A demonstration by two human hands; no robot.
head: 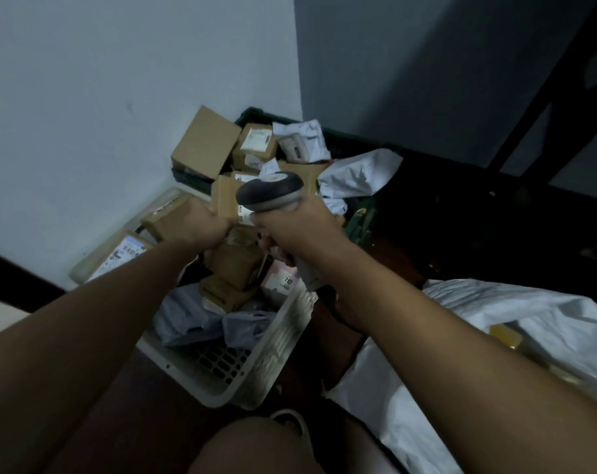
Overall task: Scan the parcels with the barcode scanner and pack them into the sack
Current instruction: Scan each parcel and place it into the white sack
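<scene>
My right hand (300, 227) grips the handle of a grey barcode scanner (269, 193), whose head points away over the parcel pile. My left hand (204, 224) is curled round the edge of a brown cardboard parcel (227, 196) held above a white plastic basket (273, 343). The basket holds several small brown boxes (235, 265), a pink parcel (283, 278) and grey plastic mailers (187, 319). The white sack (495, 336) lies open at the lower right with a yellowish item (505, 333) showing inside.
Against the wall corner, a dark crate (341, 138) is heaped with cardboard boxes (204, 142) and white mailers (355, 176). A labelled flat parcel (119, 254) leans at the left by the wall. My knee (256, 446) is at the bottom. The floor is dark.
</scene>
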